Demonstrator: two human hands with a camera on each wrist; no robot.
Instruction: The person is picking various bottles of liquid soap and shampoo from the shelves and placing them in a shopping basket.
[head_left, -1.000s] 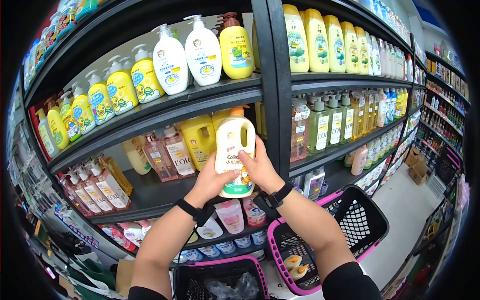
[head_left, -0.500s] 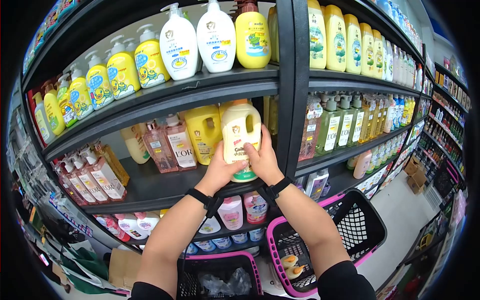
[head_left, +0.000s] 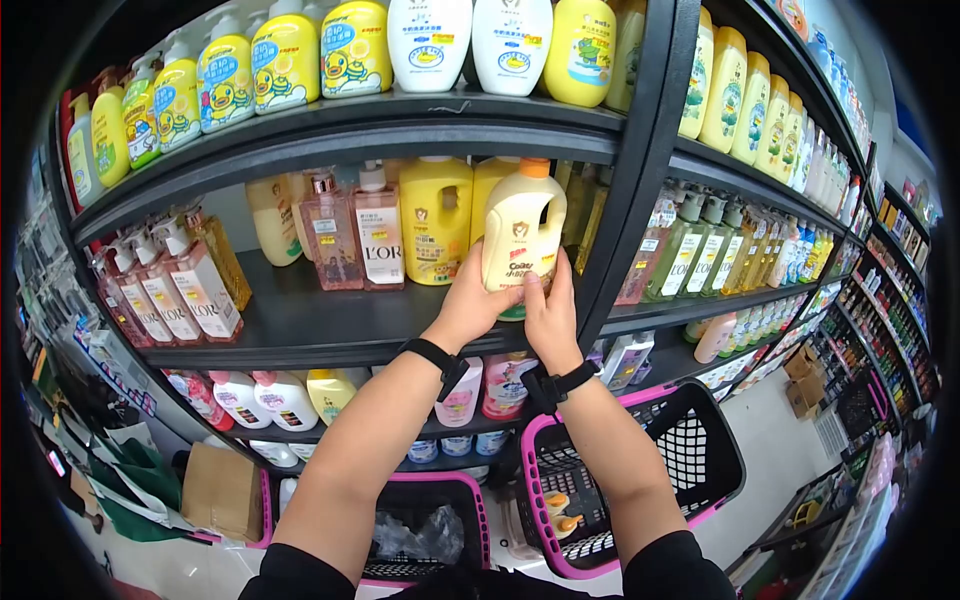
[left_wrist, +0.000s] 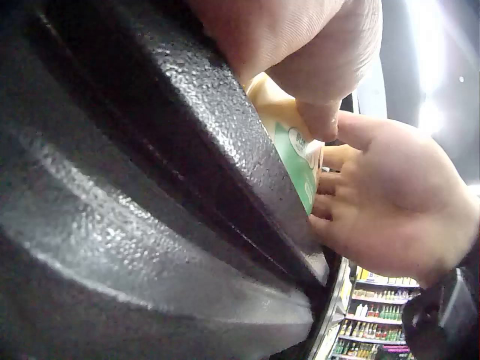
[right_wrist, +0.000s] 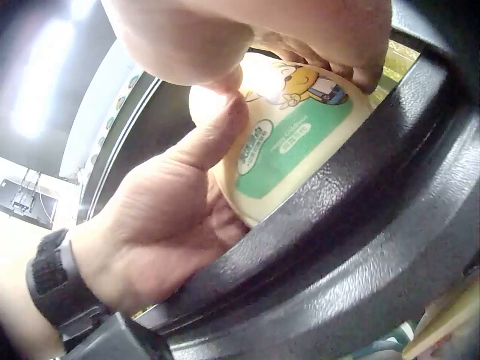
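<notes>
Both hands hold a cream-coloured body-wash bottle [head_left: 522,225] with an orange cap and a loop handle, upright at the middle shelf's front edge. On its left side the left hand [head_left: 470,300] grips low down, thumb across the front. The right hand [head_left: 552,312] grips the other side, its thumb also on the front. A green label band with a cartoon figure shows on the bottle's lower part [right_wrist: 296,142] in the right wrist view. Just behind stand yellow handled bottles [head_left: 437,225]. The black shelf edge [left_wrist: 172,150] fills much of the left wrist view.
Pink pump bottles [head_left: 335,235] stand left on the same shelf. A black upright [head_left: 645,170] rises close to the right. Yellow and white bottles [head_left: 430,45] line the shelf above. Below are two black baskets with pink rims [head_left: 540,490], [head_left: 483,520] and a cardboard box [head_left: 222,490].
Both hands have carried the bottle toward the shelf; its base, earlier overlapping the shelf's front edge, now appears above it. The head view has shifted down and left.
</notes>
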